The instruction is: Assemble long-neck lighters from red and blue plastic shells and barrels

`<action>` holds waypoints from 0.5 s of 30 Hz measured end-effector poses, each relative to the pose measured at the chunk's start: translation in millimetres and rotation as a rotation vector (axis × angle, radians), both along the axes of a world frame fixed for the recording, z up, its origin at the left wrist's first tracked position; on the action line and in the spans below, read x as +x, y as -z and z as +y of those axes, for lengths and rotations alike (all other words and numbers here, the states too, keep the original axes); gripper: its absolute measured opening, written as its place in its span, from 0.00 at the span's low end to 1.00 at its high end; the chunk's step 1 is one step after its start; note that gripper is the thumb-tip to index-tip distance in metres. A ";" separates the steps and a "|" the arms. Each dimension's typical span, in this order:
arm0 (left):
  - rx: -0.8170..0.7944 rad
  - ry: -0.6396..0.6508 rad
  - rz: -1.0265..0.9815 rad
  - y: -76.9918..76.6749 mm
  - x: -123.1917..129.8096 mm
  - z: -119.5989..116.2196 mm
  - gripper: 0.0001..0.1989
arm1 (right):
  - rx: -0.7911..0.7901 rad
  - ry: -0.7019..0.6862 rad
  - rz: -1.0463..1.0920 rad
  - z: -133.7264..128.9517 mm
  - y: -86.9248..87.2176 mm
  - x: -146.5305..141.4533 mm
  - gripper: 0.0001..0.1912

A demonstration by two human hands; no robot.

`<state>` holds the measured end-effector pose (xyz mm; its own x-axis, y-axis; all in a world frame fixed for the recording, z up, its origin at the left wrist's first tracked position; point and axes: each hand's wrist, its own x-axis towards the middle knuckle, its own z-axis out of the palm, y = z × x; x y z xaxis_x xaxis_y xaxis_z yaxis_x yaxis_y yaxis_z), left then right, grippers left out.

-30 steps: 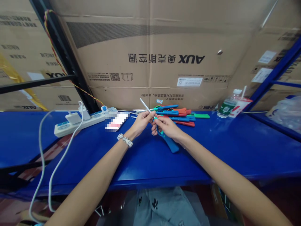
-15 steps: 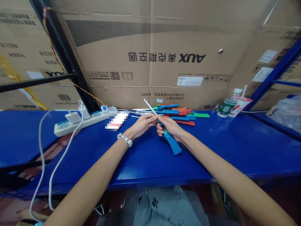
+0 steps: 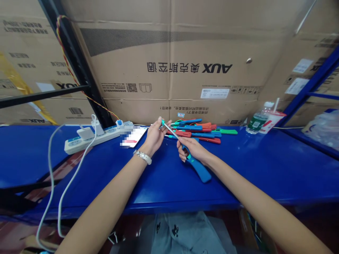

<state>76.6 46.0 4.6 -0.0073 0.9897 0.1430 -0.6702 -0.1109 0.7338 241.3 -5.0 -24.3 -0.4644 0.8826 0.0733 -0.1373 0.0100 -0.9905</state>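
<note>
My right hand (image 3: pixel 192 148) is closed round a blue lighter (image 3: pixel 198 168) with a long metal tube and green parts. Its handle points down and to the right, and its tube slants up to the left. At the tube's far end, my left hand (image 3: pixel 155 135) pinches a small green piece (image 3: pixel 162 122) between thumb and fingers. Whether that piece touches the tube tip is too small to tell. Behind both hands lies a pile of similar lighters with blue, red (image 3: pixel 214 140) and green (image 3: pixel 225 131) handles.
A white power strip (image 3: pixel 76 145) with plugs and cables lies at left, beside a phone (image 3: pixel 138 137). A bottle (image 3: pixel 255 121) and a red-and-white cup (image 3: pixel 270 121) stand at right. Large cartons (image 3: pixel 185 42) rise behind the blue table (image 3: pixel 169 190).
My left hand has moved up and left along the tube to its far end, where a green piece now shows. My right hand still holds the blue lighter, slightly lower and further right.
</note>
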 end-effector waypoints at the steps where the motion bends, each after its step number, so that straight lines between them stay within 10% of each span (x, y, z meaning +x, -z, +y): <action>1: -0.012 -0.008 -0.023 -1.3 2.5 -0.7 0.15 | -0.001 0.001 -0.006 0.1 0.7 -1.5 0.28; 15: -0.133 0.270 -0.150 -15.3 1.1 -0.6 0.24 | -0.003 0.014 -0.065 -3.7 5.7 -5.1 0.26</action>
<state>77.7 45.4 19.9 0.2466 0.9687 0.0298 -0.7643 0.1755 0.6205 236.2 -8.8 -30.0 -0.4556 0.8893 0.0402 -0.0722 0.0081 -0.9974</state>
